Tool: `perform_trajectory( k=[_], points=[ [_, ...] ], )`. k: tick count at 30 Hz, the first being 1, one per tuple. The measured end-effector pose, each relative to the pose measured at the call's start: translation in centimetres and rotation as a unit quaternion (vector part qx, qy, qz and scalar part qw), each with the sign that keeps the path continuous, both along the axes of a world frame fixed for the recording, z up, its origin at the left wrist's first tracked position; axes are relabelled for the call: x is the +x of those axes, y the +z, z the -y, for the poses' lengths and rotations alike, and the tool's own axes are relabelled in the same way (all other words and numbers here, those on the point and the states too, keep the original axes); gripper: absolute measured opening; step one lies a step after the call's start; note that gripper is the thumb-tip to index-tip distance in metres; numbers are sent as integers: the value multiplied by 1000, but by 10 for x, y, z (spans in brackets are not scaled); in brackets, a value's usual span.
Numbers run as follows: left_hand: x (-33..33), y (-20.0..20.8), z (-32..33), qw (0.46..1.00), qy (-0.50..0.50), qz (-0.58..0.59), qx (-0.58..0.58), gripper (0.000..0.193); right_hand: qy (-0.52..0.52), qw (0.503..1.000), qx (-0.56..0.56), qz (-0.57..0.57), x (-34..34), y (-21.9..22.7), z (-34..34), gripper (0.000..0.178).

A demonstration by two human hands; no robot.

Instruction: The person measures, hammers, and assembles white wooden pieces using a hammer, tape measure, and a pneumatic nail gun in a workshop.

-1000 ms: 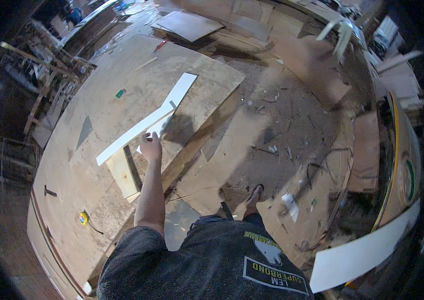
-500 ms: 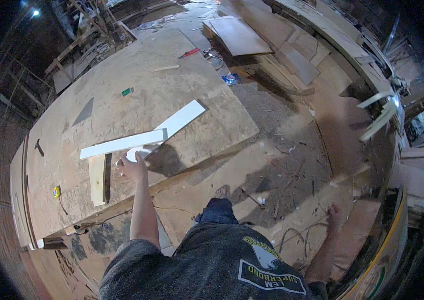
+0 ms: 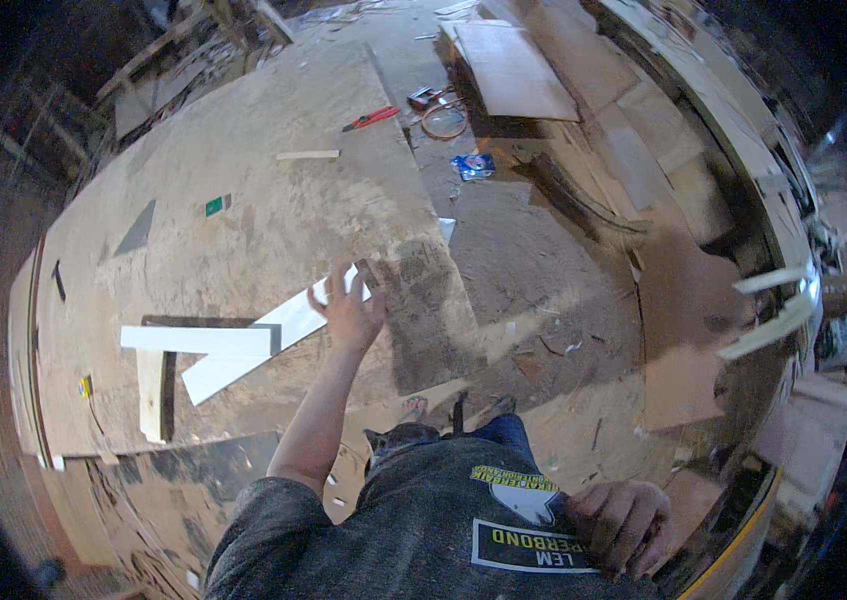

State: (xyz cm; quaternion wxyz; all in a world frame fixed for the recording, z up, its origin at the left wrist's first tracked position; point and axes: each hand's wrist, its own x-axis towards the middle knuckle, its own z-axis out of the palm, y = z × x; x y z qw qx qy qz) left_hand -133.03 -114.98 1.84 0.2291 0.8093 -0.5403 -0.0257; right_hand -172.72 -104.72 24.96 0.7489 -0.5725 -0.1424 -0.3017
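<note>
My left hand (image 3: 349,315) reaches over the upper right end of a slanted white board (image 3: 234,365), fingers spread across it; I cannot tell how firmly they touch. A second white board (image 3: 199,340) lies across the slanted one, its right end on top. Beneath its left end, a bare wooden board (image 3: 152,395) points toward the table's near edge. My right hand (image 3: 624,525) is up in front of my dark shirt with its fingers curled closed. Whatever it may hold is hidden.
The large worn plywood table (image 3: 274,230) bears a grey triangular piece (image 3: 137,230), a green item (image 3: 214,206), a thin wooden strip (image 3: 308,155), red-handled pliers-like tool (image 3: 374,119), a yellow tape measure (image 3: 85,387) and a hammer (image 3: 59,280). Sheets (image 3: 514,70) and debris lie on the floor to the right.
My left hand has gone from the slanted board's lower part to its upper right end. My right hand has risen from the lower right to my shirt front. The view has shifted and turned.
</note>
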Motion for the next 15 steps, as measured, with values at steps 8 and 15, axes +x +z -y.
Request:
perform_trajectory(
  k=[8, 15],
  points=[
    [-84, -87, 64, 993, 69, 91, -29, 50, 142, 987, 31, 63, -79, -6, 187, 22],
    [-162, -54, 66, 980, 154, 128, 20, 42, 158, 985, -74, 0, -215, -29, 321, 30]
  ],
)
